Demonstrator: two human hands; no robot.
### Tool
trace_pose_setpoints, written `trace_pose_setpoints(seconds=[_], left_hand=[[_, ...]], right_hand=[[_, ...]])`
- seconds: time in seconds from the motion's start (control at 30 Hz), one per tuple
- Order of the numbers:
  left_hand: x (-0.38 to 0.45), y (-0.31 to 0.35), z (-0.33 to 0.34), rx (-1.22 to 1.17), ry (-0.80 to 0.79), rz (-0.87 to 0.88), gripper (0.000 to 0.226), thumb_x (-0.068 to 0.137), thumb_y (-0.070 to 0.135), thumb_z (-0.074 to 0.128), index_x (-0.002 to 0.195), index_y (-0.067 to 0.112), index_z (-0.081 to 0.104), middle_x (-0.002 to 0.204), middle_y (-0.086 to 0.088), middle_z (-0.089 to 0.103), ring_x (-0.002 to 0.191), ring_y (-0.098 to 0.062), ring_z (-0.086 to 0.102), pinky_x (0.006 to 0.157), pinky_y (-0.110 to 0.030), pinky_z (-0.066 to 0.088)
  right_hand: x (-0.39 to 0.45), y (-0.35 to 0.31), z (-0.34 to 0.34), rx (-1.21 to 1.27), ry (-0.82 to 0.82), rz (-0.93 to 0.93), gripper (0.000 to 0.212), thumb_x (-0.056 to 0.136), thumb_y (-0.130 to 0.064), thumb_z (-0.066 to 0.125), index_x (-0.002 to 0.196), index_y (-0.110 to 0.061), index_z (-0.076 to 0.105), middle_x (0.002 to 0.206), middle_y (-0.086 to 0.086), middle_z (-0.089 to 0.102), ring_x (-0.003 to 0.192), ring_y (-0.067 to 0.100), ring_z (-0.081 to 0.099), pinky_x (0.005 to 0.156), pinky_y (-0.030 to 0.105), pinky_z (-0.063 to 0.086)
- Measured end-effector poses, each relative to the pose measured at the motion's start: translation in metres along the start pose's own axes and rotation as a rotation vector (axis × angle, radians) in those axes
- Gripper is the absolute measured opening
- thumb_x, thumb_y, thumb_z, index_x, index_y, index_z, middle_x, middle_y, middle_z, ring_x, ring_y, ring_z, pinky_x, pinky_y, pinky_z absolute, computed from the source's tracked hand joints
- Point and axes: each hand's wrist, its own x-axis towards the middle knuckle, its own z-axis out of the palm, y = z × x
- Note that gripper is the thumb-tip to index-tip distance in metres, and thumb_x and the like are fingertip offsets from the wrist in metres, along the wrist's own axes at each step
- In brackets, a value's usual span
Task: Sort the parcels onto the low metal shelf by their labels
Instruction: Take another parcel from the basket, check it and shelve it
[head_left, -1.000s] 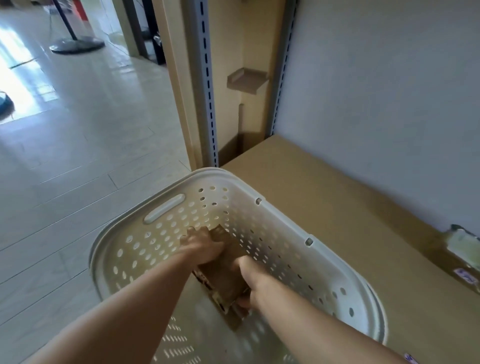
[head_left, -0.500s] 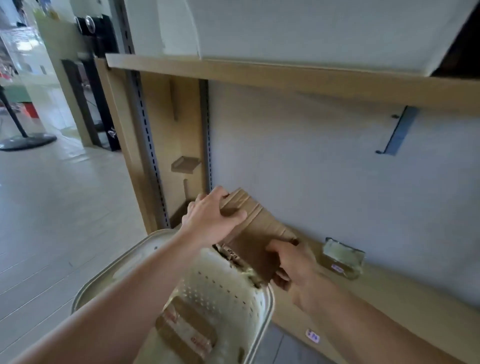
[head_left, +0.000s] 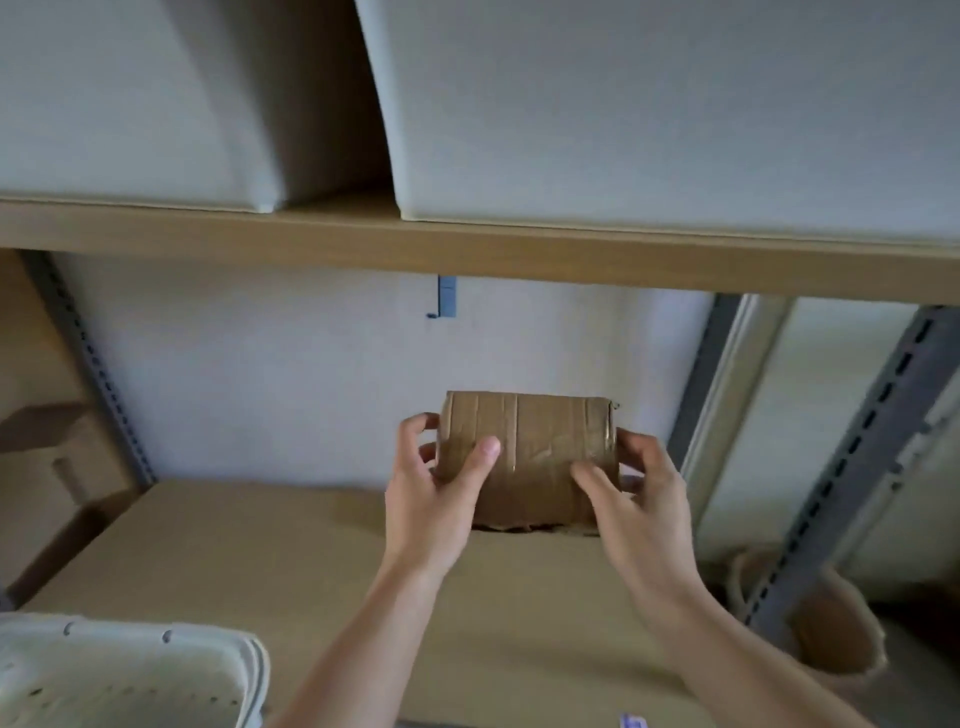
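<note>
A brown, tape-wrapped cardboard parcel (head_left: 535, 452) stands upright on the low shelf board (head_left: 234, 551), close to the white back wall. My left hand (head_left: 441, 483) grips its left edge, thumb across the front. My right hand (head_left: 634, 483) grips its right edge. No label shows on the side facing me. The rim of the white perforated basket (head_left: 124, 670) fills the bottom-left corner; its inside is hidden.
An upper wooden shelf (head_left: 467, 249) carries two large white boxes (head_left: 649, 114) overhead. Grey slotted uprights (head_left: 98, 374) stand at left and at right. A small sticker (head_left: 631, 721) marks the shelf's front edge. A brown woven pot (head_left: 826, 623) sits at lower right.
Both hands lifted the parcel out of the basket and carried it right onto the shelf board, where it now stands. The view swung up and right, away from the basket.
</note>
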Motion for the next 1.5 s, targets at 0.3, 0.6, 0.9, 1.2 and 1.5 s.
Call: trace_pose_setpoints(seconds=[0.3, 0.6, 0.9, 1.2, 1.5], left_hand=[[-0.006, -0.018, 0.003, -0.275, -0.023, 0.148, 0.051, 0.087, 0.01, 0.075, 0.135, 0.018, 0.059, 0.118, 0.005, 0.078, 0.112, -0.012, 0.073, 0.097, -0.033, 0.058], [-0.012, -0.019, 0.011, -0.653, -0.263, -0.247, 0.066, 0.083, 0.054, 0.074, 0.143, 0.04, 0.048, 0.134, -0.009, 0.07, 0.105, -0.026, 0.077, 0.076, -0.042, 0.061], [-0.005, -0.014, 0.007, -0.414, -0.323, 0.007, 0.052, 0.093, 0.042, 0.071, 0.139, 0.022, 0.061, 0.125, -0.005, 0.077, 0.12, -0.026, 0.071, 0.105, -0.054, 0.052], [-0.005, -0.023, -0.004, -0.339, -0.474, 0.104, 0.075, 0.089, 0.027, 0.075, 0.154, 0.037, 0.041, 0.14, 0.004, 0.067, 0.119, -0.025, 0.071, 0.092, -0.044, 0.06], [0.004, -0.029, -0.003, -0.374, -0.224, -0.001, 0.035, 0.109, 0.031, 0.042, 0.138, 0.048, 0.054, 0.104, -0.001, 0.076, 0.095, -0.017, 0.071, 0.086, -0.039, 0.057]], right_hand=[[0.029, 0.012, -0.045, 0.324, -0.406, 0.132, 0.077, 0.061, -0.048, 0.087, 0.126, -0.028, 0.051, 0.12, 0.007, 0.074, 0.106, 0.028, 0.074, 0.097, 0.06, 0.055], [0.006, 0.004, -0.01, -0.104, -0.425, -0.294, 0.09, 0.05, -0.055, 0.096, 0.124, -0.038, 0.047, 0.123, -0.01, 0.053, 0.112, 0.0, 0.056, 0.098, 0.019, 0.049], [0.013, 0.039, -0.021, 0.31, -0.705, 0.354, 0.067, 0.077, -0.062, 0.07, 0.138, -0.038, 0.056, 0.133, 0.006, 0.07, 0.122, 0.035, 0.067, 0.103, 0.056, 0.055], [0.021, 0.045, -0.017, 0.349, -0.787, 0.34, 0.088, 0.075, -0.068, 0.076, 0.148, -0.026, 0.053, 0.143, 0.003, 0.067, 0.132, 0.027, 0.063, 0.112, 0.053, 0.046], [0.021, 0.027, 0.002, 0.437, -0.395, 0.21, 0.022, 0.102, -0.032, 0.057, 0.087, -0.016, 0.053, 0.087, 0.002, 0.067, 0.08, 0.018, 0.063, 0.065, 0.033, 0.048]])
